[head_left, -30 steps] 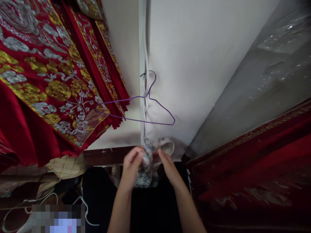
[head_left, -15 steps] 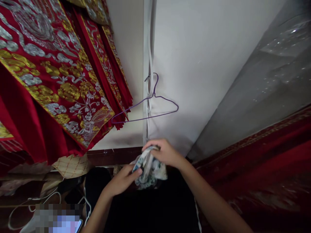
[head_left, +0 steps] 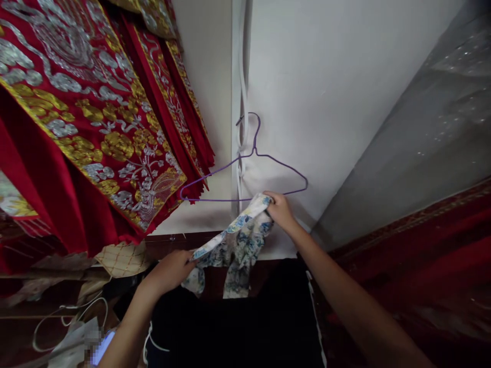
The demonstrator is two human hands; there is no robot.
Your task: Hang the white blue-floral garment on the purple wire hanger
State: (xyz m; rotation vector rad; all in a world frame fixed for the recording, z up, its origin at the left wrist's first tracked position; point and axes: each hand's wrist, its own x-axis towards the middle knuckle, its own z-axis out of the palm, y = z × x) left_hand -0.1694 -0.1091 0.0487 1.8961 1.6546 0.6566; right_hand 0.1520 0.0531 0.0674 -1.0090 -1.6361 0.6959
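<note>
A pair of floral pants (head_left: 250,240), white with blue and yellow print, hangs between my hands with its waistband stretched on a slant. My left hand (head_left: 172,271) is closed on the lower left end of the band. Higher up, my right hand (head_left: 282,210) grips the other end, close to the bottom bar of a purple wire hanger (head_left: 282,164). The hanger hangs by its hook from a white cord (head_left: 243,92) against the wall. Crumpled cloth and what look like two legs dangle below the band.
Red embroidered cloth (head_left: 115,117) with gold and silver patterns hangs at the left. Sparkly sheer fabric (head_left: 456,112) and red cloth (head_left: 429,266) line the right. A lit screen (head_left: 103,348) and a white cable (head_left: 49,317) lie at lower left.
The pants have gone from a bunched bundle to spread out at the waistband. My right hand has moved up and right, my left hand left, and the hands are farther apart.
</note>
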